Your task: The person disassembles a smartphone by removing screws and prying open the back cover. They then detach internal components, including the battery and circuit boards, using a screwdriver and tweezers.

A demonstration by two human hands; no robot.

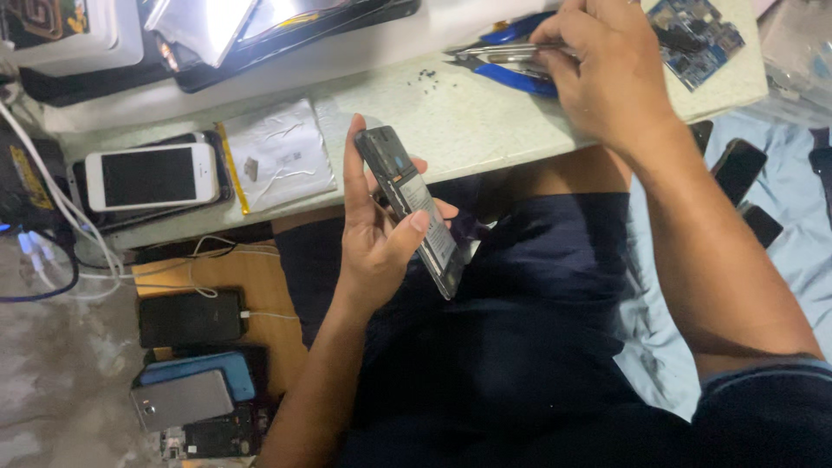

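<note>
Your left hand (374, 238) has its fingers wrapped around the opened phone (409, 208) over your lap, while your right hand (607, 69) pinches the tweezers (498, 54) near the screws (426, 75), likely fetching one, needing a steady grip.

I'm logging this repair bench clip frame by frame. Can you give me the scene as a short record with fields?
Left hand: left hand holds an opened dark smartphone, tilted, over the lap
Right hand: right hand grips thin metal tweezers on the pale speckled worktop
Beside tweezers: blue-handled pliers, tiny dark screws
Far right: blue circuit board
Left of worktop: white smartphone, flat silver battery pack
</note>
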